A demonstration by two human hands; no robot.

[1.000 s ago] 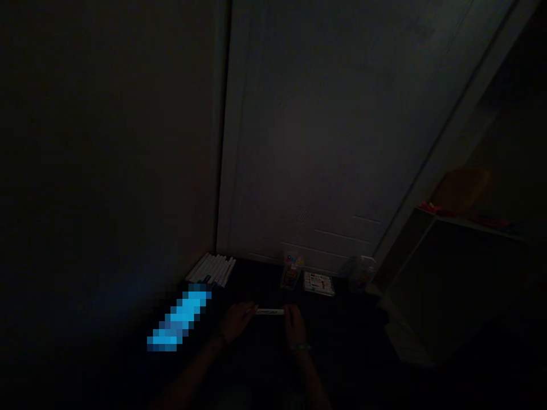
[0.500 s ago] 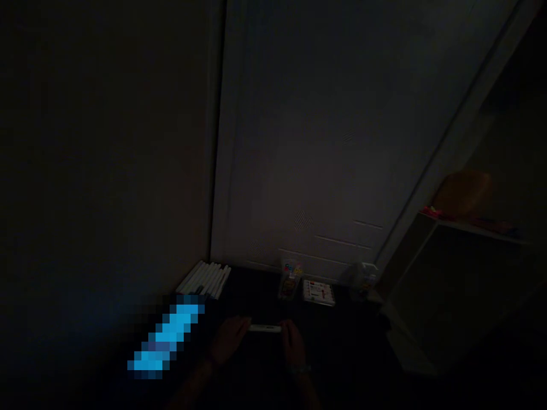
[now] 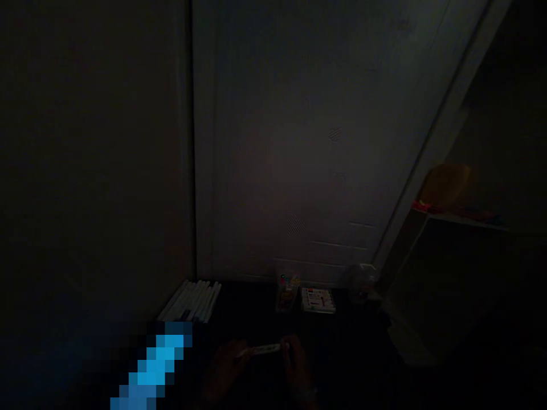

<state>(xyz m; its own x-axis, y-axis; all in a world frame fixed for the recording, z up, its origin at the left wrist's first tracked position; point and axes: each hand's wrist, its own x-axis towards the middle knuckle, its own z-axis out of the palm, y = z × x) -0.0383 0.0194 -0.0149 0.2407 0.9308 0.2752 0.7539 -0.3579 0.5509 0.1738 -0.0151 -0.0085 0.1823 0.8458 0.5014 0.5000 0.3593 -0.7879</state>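
In the dim head view, a white marker pen lies crosswise between my hands, its right end slightly higher. My left hand is closed on the left end of the marker. At the other end, my right hand pinches it between thumb and fingers. Beyond my left hand, several white markers lie side by side. Poor light hides the finer details of the fingers and of the pen.
A bright blue pixelated patch covers something at the left. Along the wall stand a clear container with colourful print, a flat white pack and a transparent container. On the right is a shelf unit with an orange object on top.
The view has shifted, so the tabletop things and my hands sit lower in it. The marker has gone from nearly level to tilted, still held at both ends.
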